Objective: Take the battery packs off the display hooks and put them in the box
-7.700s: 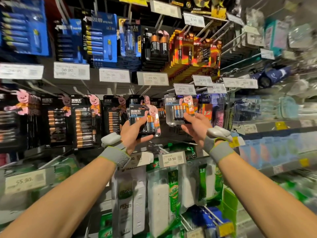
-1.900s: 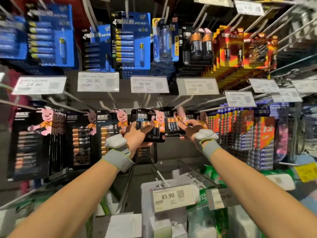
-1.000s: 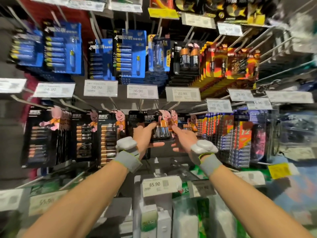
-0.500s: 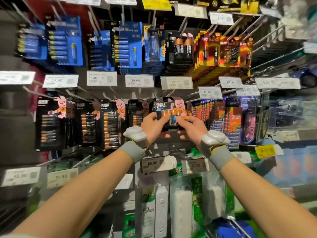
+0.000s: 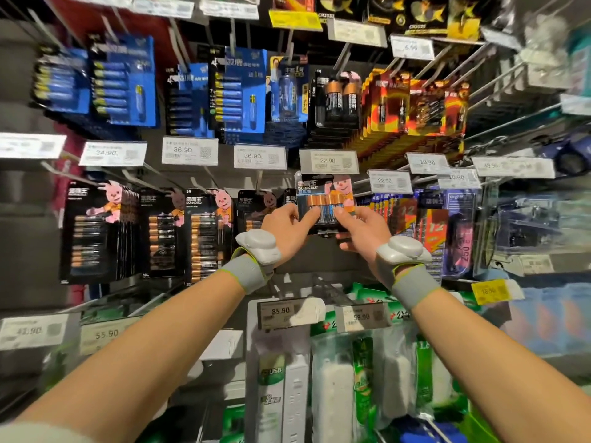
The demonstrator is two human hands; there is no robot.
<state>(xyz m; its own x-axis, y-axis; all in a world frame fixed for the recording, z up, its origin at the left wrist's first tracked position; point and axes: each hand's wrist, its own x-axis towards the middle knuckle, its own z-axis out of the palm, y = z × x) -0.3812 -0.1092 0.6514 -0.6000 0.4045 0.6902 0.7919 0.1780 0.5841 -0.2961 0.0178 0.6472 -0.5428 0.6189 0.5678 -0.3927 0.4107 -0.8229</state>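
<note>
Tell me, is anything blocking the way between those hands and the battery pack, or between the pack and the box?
Nothing stands between them: the left hand and right hand both already grip the battery pack by its lower part. Whether it is still on its hook cannot be told. The box is not in view, so that path cannot be judged.

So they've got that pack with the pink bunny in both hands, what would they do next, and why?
Probably lower the battery pack away from the rack and look for the box, which is not in view. Both the left hand and the right hand grip its lower edge, and it seems held in front of the hanging rows.
</note>
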